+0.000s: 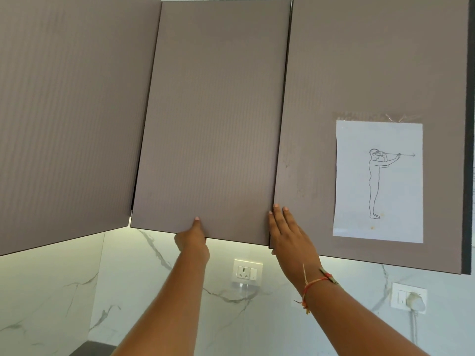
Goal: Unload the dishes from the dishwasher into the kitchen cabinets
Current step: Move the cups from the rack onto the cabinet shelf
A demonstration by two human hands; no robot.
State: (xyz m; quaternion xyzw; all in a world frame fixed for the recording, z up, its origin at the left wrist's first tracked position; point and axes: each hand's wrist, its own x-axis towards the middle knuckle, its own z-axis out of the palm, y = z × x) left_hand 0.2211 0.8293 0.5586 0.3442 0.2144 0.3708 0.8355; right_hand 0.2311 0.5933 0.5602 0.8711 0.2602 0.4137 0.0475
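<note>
My two bare forearms reach up from the bottom of the view, the right one wearing a red and yellow thread bracelet (317, 280) at the wrist. My left hand (193, 241) grips the bottom edge of the flat, taupe, finely ribbed middle cabinet door (213, 124). The thumb lies up the front face and the fingers curl under the edge, out of sight. My right hand (291, 237) is open with its fingers straight. It lies flat on the seam where that door meets the matching right cabinet door (359, 73), and it holds nothing.

A white paper sheet with a line drawing of a standing figure (377, 181) is taped to the right door. The matching left cabinet door (69, 111) angles away at the corner. A dark gap runs down the middle door's left edge, so it may be slightly ajar, though I cannot be sure from here.

Behind and below is the white grey-veined marble wall (51, 291), with a white wall socket (248, 272) and a second white socket with a plug in it (408, 298).

No dish and no dishwasher are in view, and I carry nothing. I judge this to be the door-handling step at the cabinets. How much unloading is done or left cannot be told.
</note>
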